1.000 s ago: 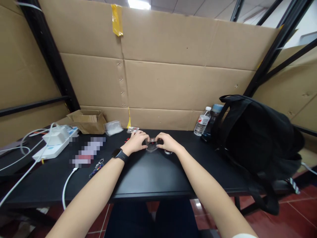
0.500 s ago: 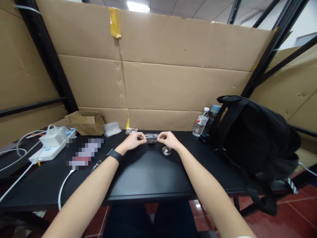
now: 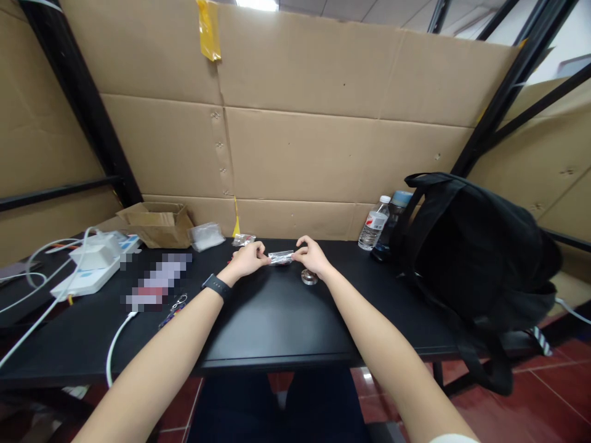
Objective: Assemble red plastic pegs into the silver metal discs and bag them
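Observation:
A small clear plastic bag is stretched between both hands, just above the black tabletop. My left hand pinches its left end between thumb and fingers and has a dark watch band on the wrist. At the right end, my right hand grips the bag with thumb and fingertips. What the bag contains, if anything, cannot be made out. Beside the right hand a small round metal piece lies on the table. Behind my left hand is another small clear packet with something red near it, partly hidden.
A black backpack stands on the right, beside a clear water bottle and a darker blue-capped bottle. On the left are a white power strip, a brown paper bag, a white plastic packet and a blurred-out object.
The bag between my hands has gone from hanging lower to a narrower, slightly tilted strip, its right end higher. My right index finger has lifted. The view has shifted slightly.

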A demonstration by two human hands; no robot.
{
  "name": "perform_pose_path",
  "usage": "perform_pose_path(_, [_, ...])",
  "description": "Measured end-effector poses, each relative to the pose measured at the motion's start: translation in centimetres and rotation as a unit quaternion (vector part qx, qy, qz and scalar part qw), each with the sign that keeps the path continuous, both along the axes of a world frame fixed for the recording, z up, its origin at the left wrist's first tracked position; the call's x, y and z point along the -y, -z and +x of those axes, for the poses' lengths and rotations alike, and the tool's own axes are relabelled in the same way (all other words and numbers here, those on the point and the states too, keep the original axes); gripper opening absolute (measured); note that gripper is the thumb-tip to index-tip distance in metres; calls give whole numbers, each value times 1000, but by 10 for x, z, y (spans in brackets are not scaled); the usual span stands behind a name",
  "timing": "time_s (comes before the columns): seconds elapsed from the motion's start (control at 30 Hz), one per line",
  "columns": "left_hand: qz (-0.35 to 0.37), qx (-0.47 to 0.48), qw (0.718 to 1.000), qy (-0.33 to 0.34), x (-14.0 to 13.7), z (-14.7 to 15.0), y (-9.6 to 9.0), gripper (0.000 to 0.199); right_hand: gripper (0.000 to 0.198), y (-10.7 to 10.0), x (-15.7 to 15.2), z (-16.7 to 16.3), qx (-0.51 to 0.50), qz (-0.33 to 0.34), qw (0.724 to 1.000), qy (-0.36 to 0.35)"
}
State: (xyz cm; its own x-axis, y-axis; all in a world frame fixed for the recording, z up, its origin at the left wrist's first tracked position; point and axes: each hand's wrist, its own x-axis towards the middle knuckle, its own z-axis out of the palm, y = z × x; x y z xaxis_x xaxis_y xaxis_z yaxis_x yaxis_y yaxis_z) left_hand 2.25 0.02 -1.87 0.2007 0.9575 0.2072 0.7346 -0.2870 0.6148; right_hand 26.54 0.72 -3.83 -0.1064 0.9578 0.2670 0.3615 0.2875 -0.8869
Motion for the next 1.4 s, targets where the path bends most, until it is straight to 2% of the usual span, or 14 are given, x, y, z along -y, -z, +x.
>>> perform_pose_path(0.1, [29, -65, 997, -5, 7, 4, -6, 22, 38, 1, 1, -1, 72, 37, 997, 5])
perform_pose_path(0.23, [51, -69, 996, 12, 12, 11, -4, 5, 31, 0, 6, -3, 175, 76, 982, 11])
perform_pose_path(0.4, [90, -114, 988, 43, 13, 15, 6, 27, 25, -4, 14, -10, 273, 92, 957, 30])
perform_pose_path(0.53, [122, -176, 975, 62, 13, 14, 12, 33, 29, -6, 17, -14, 338, 117, 933, 36])
perform_pose_path(0.73, [96, -207, 969, 95, 10, 11, 20, 43, 26, -7, 17, -14, 400, 136, 906, -10])
perform_pose_path(0.83, [86, -211, 968, 105, 9, 12, 23, 48, 30, -5, 18, -15, 398, 132, 907, -32])
perform_pose_path(0.93, [81, -213, 968, 103, 9, 12, 22, 45, 34, -4, 18, -17, 388, 116, 914, -34])
perform_pose_path(1.13, [99, -199, 972, 81, 10, 11, 15, 22, 12, -10, 21, -17, 364, 100, 925, -45])
perform_pose_path(1.27, [109, -187, 975, 51, 7, 9, 13, 20, 14, -16, 21, -14, 327, 83, 941, -20])
perform_pose_path(1.4, [90, -181, 978, 43, 4, 9, 16, 21, 16, -16, 20, -13, 292, 64, 954, 5])
